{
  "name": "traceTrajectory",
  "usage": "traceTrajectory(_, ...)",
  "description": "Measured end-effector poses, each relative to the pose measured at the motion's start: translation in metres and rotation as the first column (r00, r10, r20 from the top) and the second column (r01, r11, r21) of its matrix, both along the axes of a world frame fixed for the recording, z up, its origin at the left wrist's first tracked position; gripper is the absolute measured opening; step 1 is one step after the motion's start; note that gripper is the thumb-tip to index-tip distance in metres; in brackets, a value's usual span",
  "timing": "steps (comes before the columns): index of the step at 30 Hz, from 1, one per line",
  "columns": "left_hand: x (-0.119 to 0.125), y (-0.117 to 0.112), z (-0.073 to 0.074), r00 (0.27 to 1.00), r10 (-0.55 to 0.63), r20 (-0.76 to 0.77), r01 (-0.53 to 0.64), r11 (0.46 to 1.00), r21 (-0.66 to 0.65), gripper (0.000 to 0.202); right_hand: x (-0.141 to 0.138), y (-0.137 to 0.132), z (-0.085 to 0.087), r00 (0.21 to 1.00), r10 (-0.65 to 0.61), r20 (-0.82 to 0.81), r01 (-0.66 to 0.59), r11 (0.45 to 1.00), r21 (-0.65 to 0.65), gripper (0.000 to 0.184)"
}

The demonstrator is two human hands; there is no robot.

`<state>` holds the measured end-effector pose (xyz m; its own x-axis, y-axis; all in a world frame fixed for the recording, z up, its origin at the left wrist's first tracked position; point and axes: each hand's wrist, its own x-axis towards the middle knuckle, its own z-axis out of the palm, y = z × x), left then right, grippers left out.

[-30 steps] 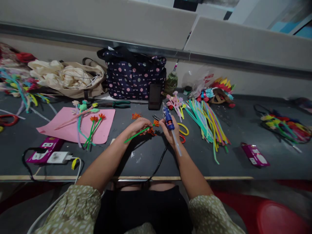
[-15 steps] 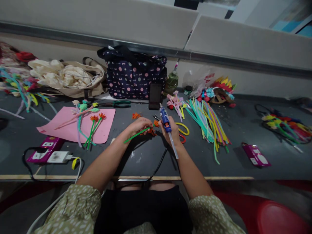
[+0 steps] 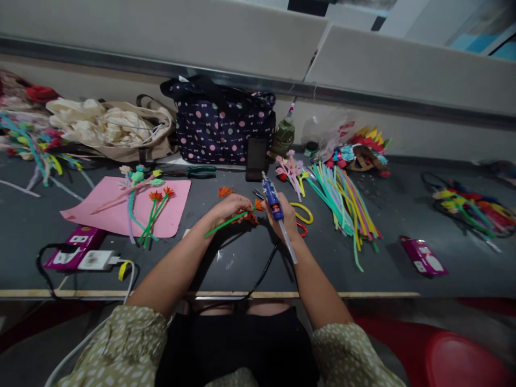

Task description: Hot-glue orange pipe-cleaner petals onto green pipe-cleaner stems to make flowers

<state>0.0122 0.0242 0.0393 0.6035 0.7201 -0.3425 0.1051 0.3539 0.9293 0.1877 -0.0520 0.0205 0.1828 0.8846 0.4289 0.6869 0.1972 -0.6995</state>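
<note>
My left hand (image 3: 229,207) is closed on a pipe-cleaner flower (image 3: 228,220) with a green stem and an orange head, held just above the dark table (image 3: 242,258). My right hand (image 3: 284,216) grips a blue glue gun (image 3: 272,198) whose clear glue stick juts back toward me. The gun's nozzle points up and away, just right of the orange head. Its black cord runs off the table's near edge. More orange bits lie under my hands.
A pink sheet (image 3: 121,209) with finished flowers lies at left, near a power strip (image 3: 76,252). A spotted bag (image 3: 226,129), phone (image 3: 256,151), green pliers (image 3: 199,172) and bottle (image 3: 284,134) stand behind. Loose coloured pipe cleaners (image 3: 346,204) and scissors (image 3: 300,217) lie at right.
My right hand has tilted the glue gun slightly leftward, bringing its nozzle nearer the orange flower head. My left hand has stayed put.
</note>
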Motion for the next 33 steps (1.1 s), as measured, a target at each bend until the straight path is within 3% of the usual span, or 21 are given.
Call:
traceTrajectory(18,-0.001,0.001,-0.002,1.0,-0.02,0.004,0.02,0.999,0.027,0.007,0.007,0.003,-0.013,0.995,0.05,0.089,-0.058,0.995,0.087,0.007)
traceTrajectory(22,-0.002,0.001,-0.004,0.999,0.011,0.032,-0.011,1.0,0.01,0.005,0.0,0.002,-0.006,0.999,0.019,-0.039,-0.013,0.989,0.148,0.013)
traceTrajectory(28,-0.004,0.006,-0.007,0.983,0.11,0.146,-0.118,0.992,0.049,0.015,-0.002,0.005,-0.002,0.944,-0.097,-0.316,0.164,0.968,0.191,0.022)
traceTrajectory(33,-0.005,0.01,-0.008,0.92,0.202,0.337,-0.281,0.937,0.208,0.027,-0.003,0.008,-0.006,0.939,-0.04,-0.343,0.112,0.974,0.194,0.021)
